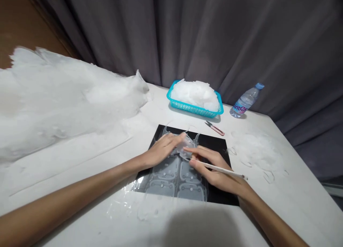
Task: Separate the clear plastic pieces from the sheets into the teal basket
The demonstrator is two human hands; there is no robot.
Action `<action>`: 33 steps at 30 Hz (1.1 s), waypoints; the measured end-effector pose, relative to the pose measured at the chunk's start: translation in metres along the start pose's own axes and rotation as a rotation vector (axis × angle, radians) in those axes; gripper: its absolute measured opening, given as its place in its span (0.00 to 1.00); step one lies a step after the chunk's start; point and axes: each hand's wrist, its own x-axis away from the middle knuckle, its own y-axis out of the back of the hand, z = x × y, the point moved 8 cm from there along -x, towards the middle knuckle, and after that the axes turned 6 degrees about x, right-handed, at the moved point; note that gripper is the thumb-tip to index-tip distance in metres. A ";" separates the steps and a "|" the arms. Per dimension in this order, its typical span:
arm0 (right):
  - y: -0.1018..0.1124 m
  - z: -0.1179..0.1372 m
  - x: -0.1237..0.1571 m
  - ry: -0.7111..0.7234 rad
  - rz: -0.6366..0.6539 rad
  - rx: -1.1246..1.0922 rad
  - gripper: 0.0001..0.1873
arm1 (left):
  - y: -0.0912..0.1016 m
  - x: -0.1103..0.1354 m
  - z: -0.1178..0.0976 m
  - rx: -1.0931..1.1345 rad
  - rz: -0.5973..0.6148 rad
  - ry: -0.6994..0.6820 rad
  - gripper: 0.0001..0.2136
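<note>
A black board (214, 193) lies on the white table, bearing a translucent frosted sheet (163, 190) with rounded panel shapes and small dots. My left hand (166, 145) rests on the sheet's upper part with its fingers stretched out, touching a pale whitish piece (184, 150). From the other side my right hand (214, 166) grips a thin white stick-like tool (221, 169) between thumb and fingers. The tool's tip is at the edge of the pale piece, partly hidden by the fingers. What kind of tool it is, I cannot make out.
A turquoise basket (193, 109) full of white fluffy material stands behind the board. Small pink-handled thread snips (215, 128) lie before it. A water bottle (245, 102) stands at the back right. A large white heap (66, 97) covers the left; wispy scraps (259, 150) lie right.
</note>
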 end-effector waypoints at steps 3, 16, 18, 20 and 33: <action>0.022 -0.006 -0.004 0.020 -0.089 0.088 0.18 | -0.004 -0.001 0.004 -0.059 0.045 -0.014 0.23; 0.004 -0.046 -0.051 -0.144 0.093 0.064 0.15 | -0.004 0.001 -0.004 0.034 0.027 -0.062 0.18; 0.005 -0.044 -0.050 -0.151 0.106 0.015 0.15 | -0.003 0.003 -0.011 0.008 0.011 -0.102 0.18; 0.004 -0.045 -0.050 -0.141 0.111 0.036 0.14 | -0.004 0.008 -0.021 -0.118 -0.013 -0.195 0.16; 0.043 -0.069 -0.056 -0.147 -0.221 0.353 0.12 | -0.002 0.016 -0.009 0.237 -0.001 -0.038 0.14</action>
